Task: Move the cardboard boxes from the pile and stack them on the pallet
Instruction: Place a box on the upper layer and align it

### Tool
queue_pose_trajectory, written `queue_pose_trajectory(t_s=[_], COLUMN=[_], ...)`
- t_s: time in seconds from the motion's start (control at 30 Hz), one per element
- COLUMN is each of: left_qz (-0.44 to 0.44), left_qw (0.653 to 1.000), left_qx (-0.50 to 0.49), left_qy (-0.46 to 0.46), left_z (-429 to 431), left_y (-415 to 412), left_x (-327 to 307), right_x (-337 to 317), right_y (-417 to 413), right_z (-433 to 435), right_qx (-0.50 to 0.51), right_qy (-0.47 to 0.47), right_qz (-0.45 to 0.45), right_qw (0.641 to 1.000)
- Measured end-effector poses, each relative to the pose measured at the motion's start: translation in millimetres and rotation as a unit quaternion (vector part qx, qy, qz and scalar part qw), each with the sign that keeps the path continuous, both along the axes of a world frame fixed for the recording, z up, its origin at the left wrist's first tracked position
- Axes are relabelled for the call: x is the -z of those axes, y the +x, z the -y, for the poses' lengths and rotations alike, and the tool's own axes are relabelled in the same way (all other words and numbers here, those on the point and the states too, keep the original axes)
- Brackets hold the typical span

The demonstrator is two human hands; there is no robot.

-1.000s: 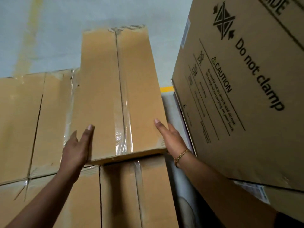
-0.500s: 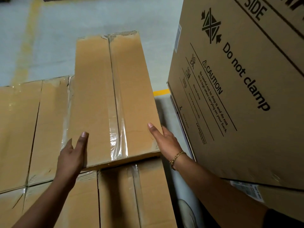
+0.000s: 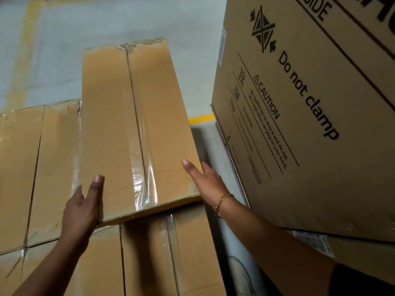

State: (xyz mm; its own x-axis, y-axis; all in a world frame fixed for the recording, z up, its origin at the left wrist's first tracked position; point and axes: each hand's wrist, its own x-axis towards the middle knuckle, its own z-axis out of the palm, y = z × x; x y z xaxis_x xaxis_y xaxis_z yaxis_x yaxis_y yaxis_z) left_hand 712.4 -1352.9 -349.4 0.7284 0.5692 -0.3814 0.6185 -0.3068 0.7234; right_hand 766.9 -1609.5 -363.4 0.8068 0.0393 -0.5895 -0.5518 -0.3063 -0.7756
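Observation:
A long flat cardboard box (image 3: 130,124) with clear tape down its seam lies on top of other taped cardboard boxes (image 3: 149,253), its near end raised a little. My left hand (image 3: 82,210) holds its near left edge, thumb on top and fingers hidden under the side. My right hand (image 3: 203,180) holds the near right corner, thumb on top, fingers down the side. More flat boxes (image 3: 32,167) lie level to the left. No pallet is visible.
A big cardboard carton (image 3: 310,114) printed "Do not clamp" stands close on the right, leaving a narrow gap beside my right arm. Grey concrete floor (image 3: 128,18) with yellow lines lies beyond. A shoe tip (image 3: 241,274) shows in the gap below.
The view has tilted down slightly, so the box sits lower in the frame. Both hands keep the same hold on the box's near end.

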Motion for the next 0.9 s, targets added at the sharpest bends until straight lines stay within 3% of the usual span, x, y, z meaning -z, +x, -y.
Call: queue_pose_trajectory(t_s=[0.2,0.37,0.5,0.9], left_qz=[-0.005,-0.009,-0.007,-0.010], left_qw=[1.000,1.000,0.999,0.999], left_qx=[0.001,0.009,0.010,0.004], left_qy=[0.002,0.027,0.036,0.043], left_z=[1,-3,-5,-5], left_y=[-1,1,1,3], left_x=[-4,1,7,8], right_x=[-1,0,15,16], right_y=[0,9,9,7], right_z=[1,12,8,10], right_qx=[0.001,0.034,0.051,0.046], right_qy=[0.021,0.124,0.166,0.127], right_qz=[-0.015,-0.090,-0.086,-0.085], right_qw=[1.000,0.988,0.981,0.987])
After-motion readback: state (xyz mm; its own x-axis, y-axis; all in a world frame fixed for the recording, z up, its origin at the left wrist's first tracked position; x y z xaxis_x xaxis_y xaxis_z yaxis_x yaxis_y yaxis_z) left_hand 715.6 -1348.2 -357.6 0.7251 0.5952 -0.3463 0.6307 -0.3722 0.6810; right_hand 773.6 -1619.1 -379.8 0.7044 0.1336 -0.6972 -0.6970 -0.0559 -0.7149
